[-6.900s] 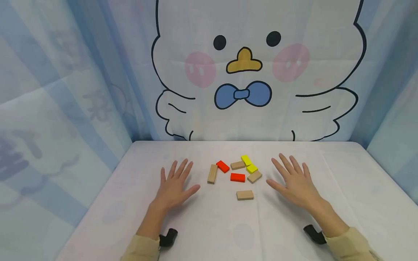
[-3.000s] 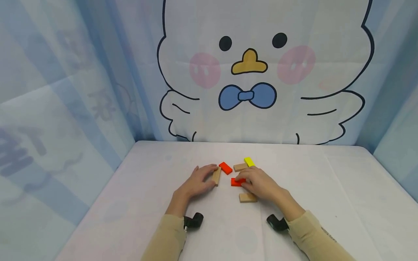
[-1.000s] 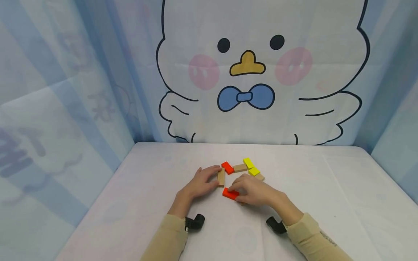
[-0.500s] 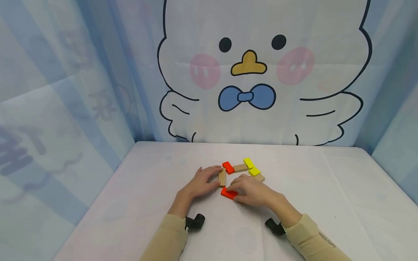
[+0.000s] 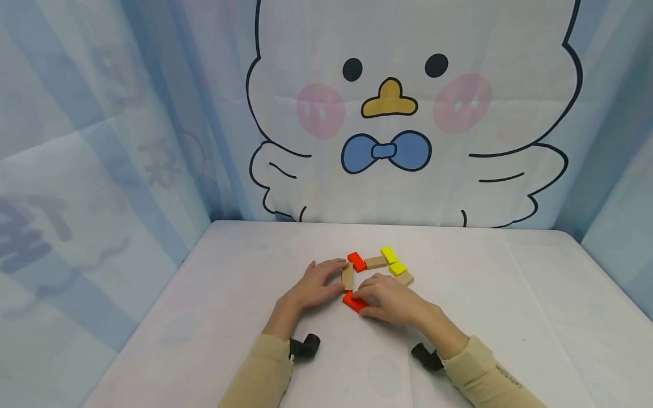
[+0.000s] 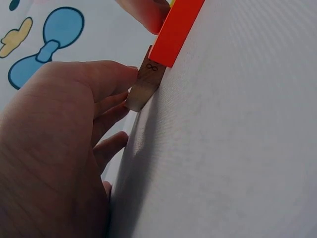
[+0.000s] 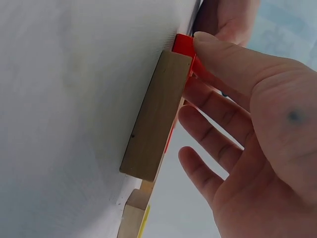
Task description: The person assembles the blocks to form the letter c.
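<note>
My left hand (image 5: 308, 286) holds a plain wooden block (image 5: 348, 277) at the left of the group, thumb near its front end and fingers by its far end. With thumb and fingers my right hand (image 5: 395, 300) pinches a red block (image 5: 353, 302), whose left end lies at the front end of that wooden block. The left wrist view shows a mark like an 8 on the wooden block (image 6: 150, 72), beside the red block (image 6: 178, 32). Another wooden block (image 7: 156, 116) lies against the pinched red one in the right wrist view; my right hand hides it in the head view.
Behind the hands, a second red block (image 5: 357, 262), a wooden block (image 5: 376, 262), two yellow blocks (image 5: 389, 255) and another wooden block (image 5: 405, 277) form a curved row. All lie on a white-covered table (image 5: 229, 340) before a printed curtain (image 5: 285, 56).
My right hand let the near yellow block be, took the front red block and slid it left and nearer, up to the left wooden block. My left hand shifted its wooden block slightly right.
</note>
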{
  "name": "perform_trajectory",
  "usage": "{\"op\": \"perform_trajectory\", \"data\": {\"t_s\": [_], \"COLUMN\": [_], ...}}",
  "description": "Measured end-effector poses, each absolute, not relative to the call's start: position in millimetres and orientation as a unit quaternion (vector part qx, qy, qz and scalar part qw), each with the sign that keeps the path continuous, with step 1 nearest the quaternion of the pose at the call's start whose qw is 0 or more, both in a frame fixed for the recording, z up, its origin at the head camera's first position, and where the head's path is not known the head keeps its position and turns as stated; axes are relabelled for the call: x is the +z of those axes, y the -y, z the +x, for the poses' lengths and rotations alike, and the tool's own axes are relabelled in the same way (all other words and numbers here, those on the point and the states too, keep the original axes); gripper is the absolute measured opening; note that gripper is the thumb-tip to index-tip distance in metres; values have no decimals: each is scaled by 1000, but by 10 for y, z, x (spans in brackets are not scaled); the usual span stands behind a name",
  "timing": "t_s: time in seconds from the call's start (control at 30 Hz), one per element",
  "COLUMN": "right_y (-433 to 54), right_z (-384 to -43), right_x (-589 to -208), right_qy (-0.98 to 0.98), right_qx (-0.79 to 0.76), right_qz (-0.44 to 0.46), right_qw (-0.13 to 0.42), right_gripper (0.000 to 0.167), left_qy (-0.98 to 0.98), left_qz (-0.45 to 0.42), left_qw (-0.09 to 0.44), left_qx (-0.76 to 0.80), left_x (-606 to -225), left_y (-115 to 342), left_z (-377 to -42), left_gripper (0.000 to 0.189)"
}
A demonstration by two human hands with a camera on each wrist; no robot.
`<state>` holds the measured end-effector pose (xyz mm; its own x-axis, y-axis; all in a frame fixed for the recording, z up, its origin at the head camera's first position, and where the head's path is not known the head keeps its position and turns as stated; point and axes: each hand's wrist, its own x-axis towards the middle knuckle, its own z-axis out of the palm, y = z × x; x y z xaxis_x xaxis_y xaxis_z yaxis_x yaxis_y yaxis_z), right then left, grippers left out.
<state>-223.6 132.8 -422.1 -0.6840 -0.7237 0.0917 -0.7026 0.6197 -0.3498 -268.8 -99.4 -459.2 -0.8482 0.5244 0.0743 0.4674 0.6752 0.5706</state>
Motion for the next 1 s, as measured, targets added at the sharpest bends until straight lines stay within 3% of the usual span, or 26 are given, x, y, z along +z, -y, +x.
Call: {"op": "perform_trajectory", "data": {"t_s": [0.63,1.0], "right_y": [-1281,-1391], "right_z": [-2215,-2268], "right_x": [-4198,-4222], "right_qy": [-903,-905], "right_qx": [-170,-222], "right_qz": [-394,-362], "right_qw": [8,32], "right_gripper": [32,30], "left_qy": [-913,-917], "left_qz": [276,271], "left_qw": [45,52], "left_qx": [296,290], "left_x": [-4571,-4586], "left_y": [1004,992], "left_z": [-2696,-2683], "left_gripper": [55,56]}}
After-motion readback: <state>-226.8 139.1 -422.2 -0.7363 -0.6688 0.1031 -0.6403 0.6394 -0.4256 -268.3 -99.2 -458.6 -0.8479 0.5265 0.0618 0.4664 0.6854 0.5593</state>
